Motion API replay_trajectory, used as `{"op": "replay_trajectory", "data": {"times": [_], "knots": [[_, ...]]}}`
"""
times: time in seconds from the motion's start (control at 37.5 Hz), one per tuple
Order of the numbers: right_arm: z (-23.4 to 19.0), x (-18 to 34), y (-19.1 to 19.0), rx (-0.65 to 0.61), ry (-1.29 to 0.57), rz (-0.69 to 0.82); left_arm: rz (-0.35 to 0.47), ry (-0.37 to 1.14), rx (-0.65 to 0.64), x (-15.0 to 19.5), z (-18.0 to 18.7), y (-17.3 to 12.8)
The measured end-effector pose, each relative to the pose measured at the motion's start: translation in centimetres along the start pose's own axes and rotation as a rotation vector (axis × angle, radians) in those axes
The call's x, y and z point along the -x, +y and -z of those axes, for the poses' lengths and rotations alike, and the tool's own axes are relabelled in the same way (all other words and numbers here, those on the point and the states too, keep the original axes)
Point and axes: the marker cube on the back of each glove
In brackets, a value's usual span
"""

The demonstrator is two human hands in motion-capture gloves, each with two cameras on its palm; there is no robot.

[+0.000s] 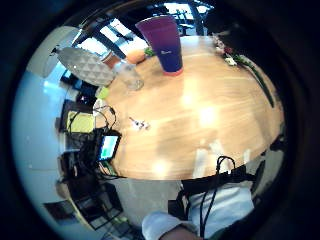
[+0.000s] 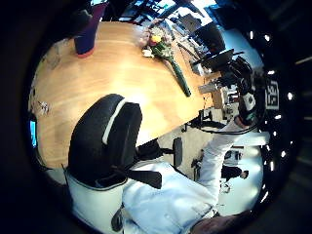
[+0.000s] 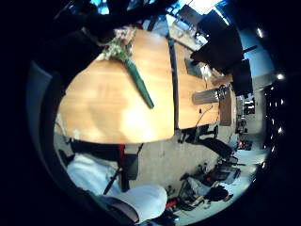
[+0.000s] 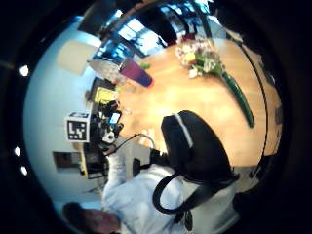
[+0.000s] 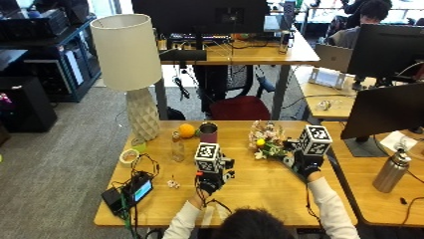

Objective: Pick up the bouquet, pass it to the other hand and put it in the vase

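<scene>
Outside view: from above and behind the head, facing down and forward over the wooden table [image 5: 265, 191], taking in its whole top.

Left little-finger palm view: raised well over the table [image 1: 200, 115], looking down at the purple vase [image 1: 165, 42].

Left thumb palm view: same height, turned toward the bouquet [image 2: 165, 56] and the seated person.

Both right palm views: high over the table, sharing the bouquet [image 3: 129, 70] [image 4: 214, 66] with the left thumb view.

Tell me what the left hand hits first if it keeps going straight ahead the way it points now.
Probably the purple vase: in the outside view the left hand hangs above the table, pointing up the view towards it. Bare wood lies between; depth is uncertain.
</scene>
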Motion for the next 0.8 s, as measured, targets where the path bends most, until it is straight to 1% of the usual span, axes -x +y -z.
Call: {"op": "replay_trajectory", "data": {"times": [0.08, 0.19, 0.32, 0.43, 0.51, 0.59, 0.64, 0.69, 0.72, 0.75, 0.8], "knots": [[0.9, -0.4, 0.1, 0.064, 0.013, -0.038, -0.031, -0.014, -0.005, -0.8, 0.0, 0.3], [0.8, -2.7, -1.6, 0.116, 0.054, -0.133, -0.073, -0.04, 0.008, -1.7, -0.4, 1.0], [0.6, -6.0, -3.5, 0.145, 0.085, -0.273, -0.12, -0.024, 0.004, -2.6, -1.3, 1.7], [-0.4, -9.2, -5.3, 0.155, 0.118, -0.405, -0.15, -0.008, 0.016, -3.5, -1.6, 2.9], [-2.0, -11.5, -6.6, 0.152, 0.12, -0.47, -0.166, -0.022, 0.031, -3.9, -2.1, 3.1], [-3.7, -13.2, -7.5, 0.168, 0.061, -0.508, -0.167, -0.037, 0.061, -3.9, -2.9, 3.2], [-5.0, -13.9, -7.5, 0.227, -0.003, -0.545, -0.163, -0.035, 0.08, -4.0, -3.0, 3.4], [-6.7, -14.5, -6.8, 0.343, -0.086, -0.602, -0.159, -0.031, 0.083, -3.9, -3.1, 3.4], [-8.0, -15.1, -6.7, 0.378, -0.122, -0.62, -0.158, -0.029, 0.081, -3.9, -3.2, 3.3], [-9.4, -15.8, -6.9, 0.373, -0.144, -0.62, -0.157, -0.029, 0.08, -3.9, -3.2, 3.3], [-11.8, -17.1, -7.4, 0.308, -0.153, -0.592, -0.157, -0.029, 0.076, -3.8, -3.0, 3.3]]}}
